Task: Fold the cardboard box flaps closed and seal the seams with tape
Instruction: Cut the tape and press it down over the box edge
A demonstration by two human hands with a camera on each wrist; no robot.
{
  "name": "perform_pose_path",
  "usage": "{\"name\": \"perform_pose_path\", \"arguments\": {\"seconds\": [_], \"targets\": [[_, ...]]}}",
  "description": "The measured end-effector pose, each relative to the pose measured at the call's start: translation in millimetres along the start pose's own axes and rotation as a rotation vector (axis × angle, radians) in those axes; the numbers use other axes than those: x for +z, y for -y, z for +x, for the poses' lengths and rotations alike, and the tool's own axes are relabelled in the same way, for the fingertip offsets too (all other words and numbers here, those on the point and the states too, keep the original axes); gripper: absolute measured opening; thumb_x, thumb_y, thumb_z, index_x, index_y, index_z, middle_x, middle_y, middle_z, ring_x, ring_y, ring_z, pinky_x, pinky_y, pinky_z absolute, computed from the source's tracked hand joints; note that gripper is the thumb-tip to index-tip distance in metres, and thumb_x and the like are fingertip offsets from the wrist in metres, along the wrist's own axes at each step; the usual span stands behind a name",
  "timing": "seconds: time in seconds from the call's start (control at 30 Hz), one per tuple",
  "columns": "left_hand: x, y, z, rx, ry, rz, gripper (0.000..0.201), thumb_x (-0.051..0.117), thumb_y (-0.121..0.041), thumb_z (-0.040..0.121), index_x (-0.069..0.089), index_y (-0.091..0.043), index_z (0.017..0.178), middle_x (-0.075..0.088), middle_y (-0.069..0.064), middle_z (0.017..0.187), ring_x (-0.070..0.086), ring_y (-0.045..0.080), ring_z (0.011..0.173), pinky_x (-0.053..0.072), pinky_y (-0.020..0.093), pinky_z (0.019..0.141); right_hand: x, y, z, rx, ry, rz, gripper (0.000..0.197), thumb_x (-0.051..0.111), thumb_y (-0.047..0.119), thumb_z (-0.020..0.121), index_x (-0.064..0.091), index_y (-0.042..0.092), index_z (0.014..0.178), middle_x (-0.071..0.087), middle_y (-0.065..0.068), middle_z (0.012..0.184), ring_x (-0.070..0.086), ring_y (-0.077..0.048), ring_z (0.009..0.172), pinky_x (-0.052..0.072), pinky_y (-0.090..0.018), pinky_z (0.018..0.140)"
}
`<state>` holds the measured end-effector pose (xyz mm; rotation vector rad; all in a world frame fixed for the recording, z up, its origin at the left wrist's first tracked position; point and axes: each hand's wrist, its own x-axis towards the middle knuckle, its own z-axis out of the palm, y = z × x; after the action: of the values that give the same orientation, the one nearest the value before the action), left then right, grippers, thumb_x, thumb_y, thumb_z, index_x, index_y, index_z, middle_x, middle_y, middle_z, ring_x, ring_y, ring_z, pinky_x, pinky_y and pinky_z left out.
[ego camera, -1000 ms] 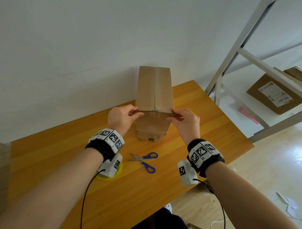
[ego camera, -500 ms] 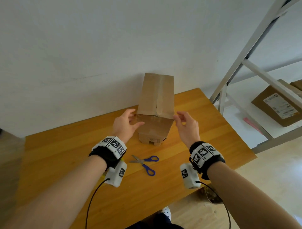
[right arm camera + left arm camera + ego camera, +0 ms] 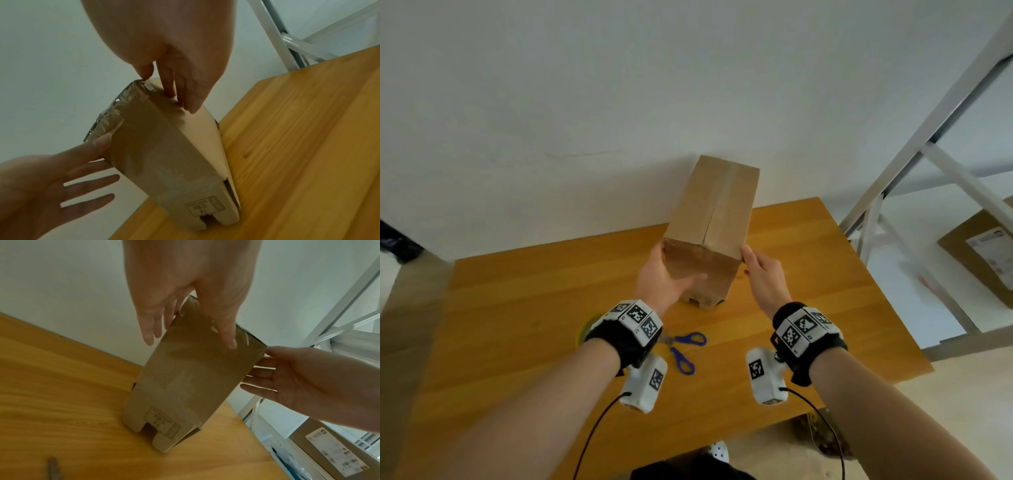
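**boxnoob:** How far along does this look? The tall brown cardboard box [image 3: 710, 236] stands on end on the orange-brown wooden table [image 3: 825, 274], tipped a bit, back near the white wall.

**tapefan:** I'd say roughly half done. The top flaps are folded shut, and the right wrist view shows clear shiny tape [image 3: 107, 123] running over that seam and down the end. The bottom end looks unsealed: there's a cut-out notch and a loose flap edge down by the table. So probably flip it, then tape that seam.

**boxnoob:** And the hands?

**tapefan:** The left hand [image 3: 664, 281] cups the box's near left corner, fingers along the side and thumb flat across the front face, so it's steadying it rather than squeezing. The right hand [image 3: 763, 277] is relaxed with straight fingers, fingertips just touching the right edge up top. Neither holds a tool.

**boxnoob:** Count of stuff?

**tapefan:** One box on the table, one pair of blue-handled scissors [image 3: 683, 353] near the left wrist, and a yellowish round thing [image 3: 584, 331] mostly hidden behind that wrist, maybe the tape roll, can't tell for sure. Plus one labelled cardboard parcel [image 3: 983, 260] on the white metal shelf [image 3: 928, 137] to the right.
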<state>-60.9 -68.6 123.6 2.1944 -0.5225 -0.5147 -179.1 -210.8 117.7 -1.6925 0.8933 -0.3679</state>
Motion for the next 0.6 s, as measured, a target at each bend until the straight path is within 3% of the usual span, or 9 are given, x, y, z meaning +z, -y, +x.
{"name": "perform_pose_path", "arguments": {"seconds": [0.07, 0.13, 0.2, 0.3, 0.4, 0.6], "targets": [[-1, -2, -1, -0.01, -0.005, -0.076, 0.121, 0.081, -0.058, 0.047, 0.021, -0.017, 0.145, 0.041, 0.003, 0.144, 0.04, 0.02, 0.131, 0.039, 0.041, 0.106, -2, 6, -2, -0.03, 0.005, 0.011, 0.042, 0.038, 0.04, 0.1, 0.06, 0.015, 0.126, 0.064, 0.003, 0.121, 0.057, -0.01, 0.112, 0.044, -0.019, 0.086], [-3, -5, -1, -0.015, -0.019, -0.119, 0.136, 0.08, -0.067, 0.035, 0.014, -0.024, 0.146, 0.035, 0.002, 0.148, 0.036, 0.019, 0.134, 0.037, 0.043, 0.108, -2, 11, -3, -0.056, 0.018, 0.028, 0.046, 0.039, 0.039, 0.1, 0.051, 0.013, 0.136, 0.052, 0.004, 0.137, 0.046, -0.009, 0.125, 0.038, -0.021, 0.099], [-6, -10, -1, -0.024, -0.032, -0.125, 0.145, 0.081, -0.065, 0.031, 0.004, -0.025, 0.148, 0.024, 0.002, 0.153, 0.026, 0.019, 0.14, 0.03, 0.044, 0.112, 0, 15, -5, -0.073, 0.038, 0.042, 0.049, 0.039, 0.04, 0.1, 0.044, 0.015, 0.141, 0.043, 0.006, 0.146, 0.038, -0.005, 0.131, 0.034, -0.022, 0.104], [-11, -18, -2, -0.03, -0.036, -0.125, 0.151, 0.086, -0.054, 0.034, -0.009, -0.021, 0.147, 0.007, 0.003, 0.157, 0.013, 0.02, 0.143, 0.021, 0.042, 0.115, 6, 20, -9, -0.081, 0.074, 0.096, 0.049, 0.041, 0.039, 0.1, 0.039, 0.017, 0.144, 0.04, 0.008, 0.148, 0.033, 0.003, 0.125, 0.03, -0.016, 0.101], [-14, -22, -5, -0.062, -0.014, -0.117, 0.153, 0.09, -0.045, 0.038, -0.016, -0.021, 0.146, -0.005, 0.004, 0.156, 0.015, 0.027, 0.142, 0.026, 0.044, 0.111, 13, 26, -14, -0.091, 0.118, 0.141, 0.048, 0.041, 0.038, 0.1, 0.038, 0.019, 0.144, 0.036, 0.01, 0.149, 0.029, 0.006, 0.126, 0.026, -0.016, 0.103], [-16, -16, -2, -0.075, -0.084, -0.136, 0.155, 0.089, -0.054, 0.036, -0.018, -0.025, 0.145, -0.007, 0.004, 0.154, 0.021, 0.033, 0.139, 0.031, 0.048, 0.109, 25, 35, -15, -0.136, 0.191, 0.122, 0.043, 0.039, 0.031, 0.101, 0.04, 0.018, 0.142, 0.028, 0.014, 0.153, 0.023, 0.007, 0.131, 0.022, -0.018, 0.109]]}}
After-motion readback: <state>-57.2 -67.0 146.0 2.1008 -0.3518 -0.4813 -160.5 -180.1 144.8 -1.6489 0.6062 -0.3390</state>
